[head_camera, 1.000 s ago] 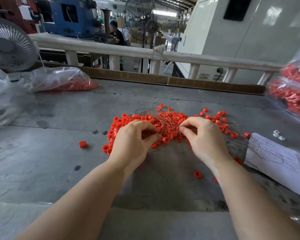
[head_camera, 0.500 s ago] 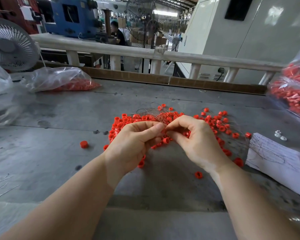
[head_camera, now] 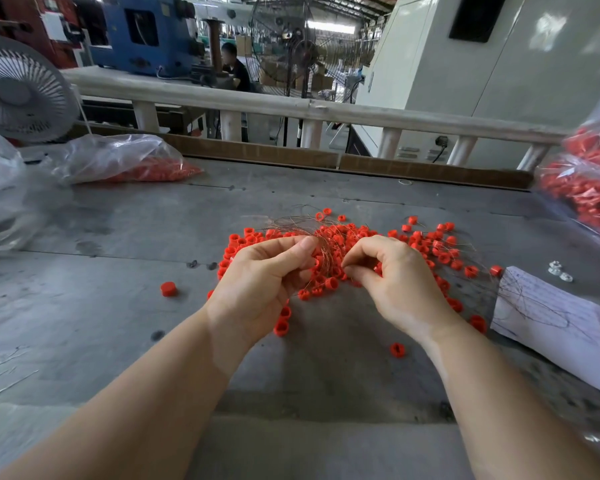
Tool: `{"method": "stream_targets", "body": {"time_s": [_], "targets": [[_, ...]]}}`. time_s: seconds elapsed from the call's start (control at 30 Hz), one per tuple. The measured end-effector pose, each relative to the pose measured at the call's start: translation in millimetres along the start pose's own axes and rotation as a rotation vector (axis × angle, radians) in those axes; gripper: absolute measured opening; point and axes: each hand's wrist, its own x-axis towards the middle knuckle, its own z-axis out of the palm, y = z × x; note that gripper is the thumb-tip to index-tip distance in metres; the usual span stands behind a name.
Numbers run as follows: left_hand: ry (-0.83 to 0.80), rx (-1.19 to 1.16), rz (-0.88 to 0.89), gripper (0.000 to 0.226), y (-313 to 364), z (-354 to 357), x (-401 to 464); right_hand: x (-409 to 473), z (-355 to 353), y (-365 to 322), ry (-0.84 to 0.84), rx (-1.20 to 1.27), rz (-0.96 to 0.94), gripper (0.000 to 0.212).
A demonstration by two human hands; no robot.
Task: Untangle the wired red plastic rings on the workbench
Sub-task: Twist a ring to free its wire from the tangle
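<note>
Tangle of wired red rings [head_camera: 347, 244] lay at frame centre on the grey bench [head_camera: 118, 306], left hand [head_camera: 260, 285] pinched its wires, right hand [head_camera: 395, 282] pinched a strand, loose ring [head_camera: 168, 289] lay centre left.

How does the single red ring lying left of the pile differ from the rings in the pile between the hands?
The lone red ring lies by itself on bare workbench, untouched; the tangled pile is bunched together, with the left hand and right hand pinching into it. No wire shows at the lone red ring, while thin wires loop over and through the tangled pile. Both are the same red colour and look alike in size.
</note>
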Motion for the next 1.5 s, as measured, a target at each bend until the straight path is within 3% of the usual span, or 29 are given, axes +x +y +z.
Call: {"method": "stream_targets", "body": {"time_s": [0.5, 0.83, 0.97, 1.2, 1.5], "targets": [[-0.023, -0.035, -0.037, 0.027, -0.3, -1.4, -0.3, -2.5, -1.4, -2.0, -0.003, -0.124, -0.011, 0.015], [0.058, -0.181, -0.029, 0.02, 0.4, -5.3, 4.1, -3.5, -4.9, -3.6, 0.061, -0.197, 0.167, 0.016], [0.071, -0.152, -0.077, 0.027, -1.1, -4.3, 2.9, -3.0, -6.8, -2.5, 0.134, -0.17, 0.272, 0.023], [0.054, -0.032, -0.138, 0.008, -1.1, -4.6, 1.2, -3.5, -6.3, -1.8, 0.157, -0.156, 0.324, 0.022], [0.052, 0.121, -0.054, 0.002, -1.2, -3.4, -1.2, -2.8, -4.0, 1.9, 0.099, -0.235, 0.296, 0.015]]}}
